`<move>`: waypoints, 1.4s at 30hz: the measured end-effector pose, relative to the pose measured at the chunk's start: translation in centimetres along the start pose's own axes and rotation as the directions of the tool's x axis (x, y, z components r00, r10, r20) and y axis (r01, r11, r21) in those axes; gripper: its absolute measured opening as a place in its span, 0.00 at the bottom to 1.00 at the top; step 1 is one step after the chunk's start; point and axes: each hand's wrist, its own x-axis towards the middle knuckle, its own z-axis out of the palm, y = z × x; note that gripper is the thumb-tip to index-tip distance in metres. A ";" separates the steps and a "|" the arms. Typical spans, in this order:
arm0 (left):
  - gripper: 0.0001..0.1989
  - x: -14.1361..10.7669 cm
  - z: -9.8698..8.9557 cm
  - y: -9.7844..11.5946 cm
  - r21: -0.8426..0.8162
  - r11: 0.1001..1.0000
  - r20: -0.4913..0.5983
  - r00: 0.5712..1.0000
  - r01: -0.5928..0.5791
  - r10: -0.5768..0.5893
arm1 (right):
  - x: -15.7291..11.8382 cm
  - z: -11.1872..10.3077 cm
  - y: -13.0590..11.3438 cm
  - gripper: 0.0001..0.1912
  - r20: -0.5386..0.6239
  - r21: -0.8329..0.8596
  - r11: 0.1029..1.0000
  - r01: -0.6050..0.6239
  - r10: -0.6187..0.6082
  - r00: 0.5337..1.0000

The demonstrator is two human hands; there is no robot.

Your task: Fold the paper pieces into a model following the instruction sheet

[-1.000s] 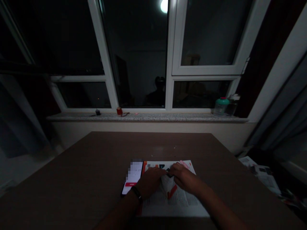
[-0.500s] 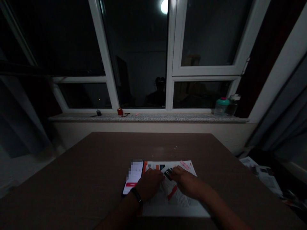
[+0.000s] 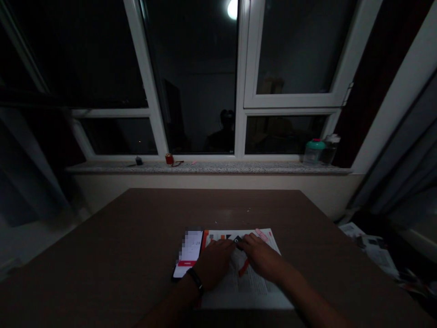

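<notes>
With your left hand (image 3: pixel 215 262) and right hand (image 3: pixel 262 256) at the folded paper (image 3: pixel 238 262) on the printed sheet (image 3: pixel 251 301), whether fingers pinch I cannot tell, but uneven pressure could skew it.

Left fingers (image 3: pixel 225 245) and right fingers (image 3: pixel 251 241) seemingly touch white-and-red paper (image 3: pixel 243 268).

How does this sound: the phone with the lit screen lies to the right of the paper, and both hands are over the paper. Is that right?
Not quite: the head view shows the phone to the left of the paper. Its screen is lit, and the left hand and right hand are over the paper.
</notes>
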 end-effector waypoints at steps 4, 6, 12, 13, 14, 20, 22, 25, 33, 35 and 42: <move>0.27 -0.1 -0.1 0.0 -0.017 1.000 0.006 1.000 -0.014 0.014 | -0.1 0.0 -0.1 0.26 0.008 -0.026 1.000 0.014 -0.014 1.000; 0.27 -0.2 -0.2 0.0 -0.019 0.999 0.008 1.000 -0.028 0.028 | -0.2 -0.2 -0.2 0.26 0.018 -0.030 0.999 0.024 -0.023 1.000; 0.23 -0.1 0.0 0.4 0.001 1.000 -0.009 1.000 0.006 -0.006 | -0.1 -0.1 -0.2 0.28 0.024 0.026 1.000 -0.006 0.005 1.000; 0.23 -0.1 0.1 0.4 0.009 1.000 -0.013 1.000 0.019 -0.019 | -0.1 -0.1 -0.1 0.28 0.018 0.042 0.999 -0.018 0.017 1.000; 0.23 -0.1 0.2 0.4 0.015 0.999 -0.014 0.999 0.029 -0.029 | -0.1 -0.1 -0.1 0.27 0.011 0.061 0.998 -0.030 0.029 1.000; 0.22 0.2 0.6 -0.7 -0.005 1.000 -0.018 1.000 0.016 -0.016 | -0.1 0.1 0.5 0.23 -0.030 0.147 0.989 -0.034 0.039 0.999; 0.20 0.3 0.7 -1.0 -0.011 1.000 -0.040 0.999 -0.005 0.004 | -0.2 0.3 1.0 0.22 -0.051 0.167 0.986 -0.016 0.025 0.998; 0.18 0.4 0.6 -1.2 -0.021 0.999 -0.072 0.996 -0.047 0.046 | -0.2 0.7 1.5 0.19 -0.081 0.209 0.978 0.004 0.013 0.997; 0.07 0.7 0.7 -2.0 -0.073 0.997 -0.093 0.995 0.023 -0.029 | 0.4 0.9 1.0 0.10 -0.112 0.264 0.964 -0.022 0.053 0.992; 0.05 0.9 1.0 -2.2 -0.123 0.990 -0.103 0.992 0.066 -0.079 | 0.5 1.2 0.8 0.07 -0.130 0.288 0.955 -0.068 0.110 0.985; 0.07 1.1 1.7 -1.9 -0.231 0.948 -0.161 0.952 0.221 -0.261 | 0.9 2.4 0.6 0.06 -0.172 0.425 0.882 -0.202 0.298 0.939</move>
